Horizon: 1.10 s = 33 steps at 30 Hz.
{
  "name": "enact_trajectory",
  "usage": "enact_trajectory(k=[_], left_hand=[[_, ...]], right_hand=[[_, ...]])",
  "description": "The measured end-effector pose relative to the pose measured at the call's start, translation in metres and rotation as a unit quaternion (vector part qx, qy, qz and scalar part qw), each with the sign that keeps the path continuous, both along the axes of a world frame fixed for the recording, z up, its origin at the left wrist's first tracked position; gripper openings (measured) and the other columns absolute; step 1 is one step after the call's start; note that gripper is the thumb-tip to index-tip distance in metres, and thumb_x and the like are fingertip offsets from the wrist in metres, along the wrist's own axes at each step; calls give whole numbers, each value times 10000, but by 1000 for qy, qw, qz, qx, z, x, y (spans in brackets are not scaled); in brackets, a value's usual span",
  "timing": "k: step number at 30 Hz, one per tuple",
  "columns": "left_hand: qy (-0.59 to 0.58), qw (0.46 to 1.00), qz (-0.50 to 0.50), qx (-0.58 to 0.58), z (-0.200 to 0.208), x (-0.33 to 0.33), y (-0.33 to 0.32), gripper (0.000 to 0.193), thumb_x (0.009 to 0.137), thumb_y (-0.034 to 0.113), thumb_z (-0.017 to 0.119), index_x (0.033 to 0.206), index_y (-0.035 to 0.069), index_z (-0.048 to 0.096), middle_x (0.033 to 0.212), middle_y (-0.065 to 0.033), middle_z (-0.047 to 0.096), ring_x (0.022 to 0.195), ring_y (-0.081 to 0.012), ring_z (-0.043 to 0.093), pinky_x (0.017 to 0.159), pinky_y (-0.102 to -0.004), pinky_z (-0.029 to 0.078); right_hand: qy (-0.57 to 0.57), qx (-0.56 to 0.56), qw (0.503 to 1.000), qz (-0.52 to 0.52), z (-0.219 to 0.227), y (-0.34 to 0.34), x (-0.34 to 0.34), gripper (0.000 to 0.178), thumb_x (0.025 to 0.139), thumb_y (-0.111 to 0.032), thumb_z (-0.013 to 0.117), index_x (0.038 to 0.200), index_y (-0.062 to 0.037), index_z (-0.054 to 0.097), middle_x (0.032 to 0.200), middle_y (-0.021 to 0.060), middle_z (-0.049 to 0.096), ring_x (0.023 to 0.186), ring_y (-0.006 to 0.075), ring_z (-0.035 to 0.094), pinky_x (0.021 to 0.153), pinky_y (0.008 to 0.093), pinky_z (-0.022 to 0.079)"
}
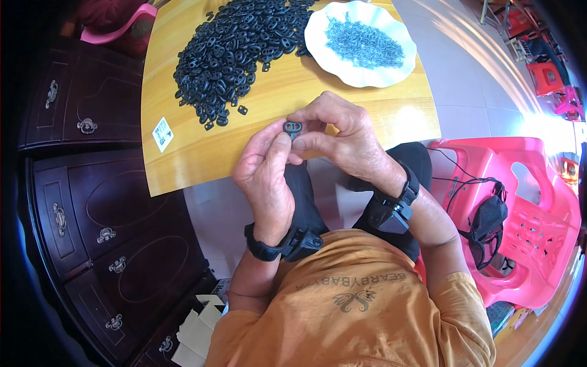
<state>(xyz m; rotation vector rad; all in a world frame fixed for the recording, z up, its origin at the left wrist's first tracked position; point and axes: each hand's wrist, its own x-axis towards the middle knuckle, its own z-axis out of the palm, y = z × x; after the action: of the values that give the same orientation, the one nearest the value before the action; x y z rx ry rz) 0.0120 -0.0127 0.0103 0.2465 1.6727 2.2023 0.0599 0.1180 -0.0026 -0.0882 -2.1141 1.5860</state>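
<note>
A small black two-hole cord lock (292, 127) is held over the near edge of the wooden table. My left hand (267, 168) pinches it between thumb and fingers. From the right, my right hand (345, 131) closes on the same piece, its index finger at the top and its thumb lower down. Whether a smaller part sits between the fingertips is hidden. Beyond my hands lies a big heap of black cord lock pieces (235, 52). Right of the heap, a white scalloped plate (321, 46) holds a pile of small metal springs (367, 41).
A white label (162, 134) is stuck on the table (183, 165) at left. Dark drawer cabinets (134, 238) line the left side. To the right stands a pink plastic chair (532, 232) with a black mask (489, 223) on it. Each wrist wears a black strapped device.
</note>
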Motion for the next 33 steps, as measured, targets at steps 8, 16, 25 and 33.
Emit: enact_trajectory(k=[8,16,25,33], left_hand=[[63,997,-47,-12,0,-1,-6,255,867,20,572,1100,-85,574,917,-91,638,744,-96,557,664,-205,458],[115,991,-55,26,-4,-1,-4,300,836,52,638,1097,-82,577,953,-96,642,784,-115,580,685,-220,481],[146,987,-58,29,-13,-8,-10,263,831,5,631,1079,-73,591,963,-102,653,866,-138,607,822,-244,480],[106,993,-59,12,0,-2,-11,263,847,-20,599,1104,-71,580,903,-82,641,775,-106,593,690,-216,494]], right_hand=[[-27,-145,989,25,5,1,4,273,717,-11,725,982,-22,659,792,19,594,707,76,548,641,219,456],[-24,-116,993,16,11,2,9,282,711,-20,733,984,-13,662,780,23,602,704,78,543,646,216,456],[-16,-117,993,8,14,-2,11,302,693,-37,753,981,-19,663,756,16,592,688,77,546,626,216,457],[2,-22,1000,-16,19,-3,12,284,707,-38,734,983,-26,668,758,34,604,693,102,567,629,234,466]])
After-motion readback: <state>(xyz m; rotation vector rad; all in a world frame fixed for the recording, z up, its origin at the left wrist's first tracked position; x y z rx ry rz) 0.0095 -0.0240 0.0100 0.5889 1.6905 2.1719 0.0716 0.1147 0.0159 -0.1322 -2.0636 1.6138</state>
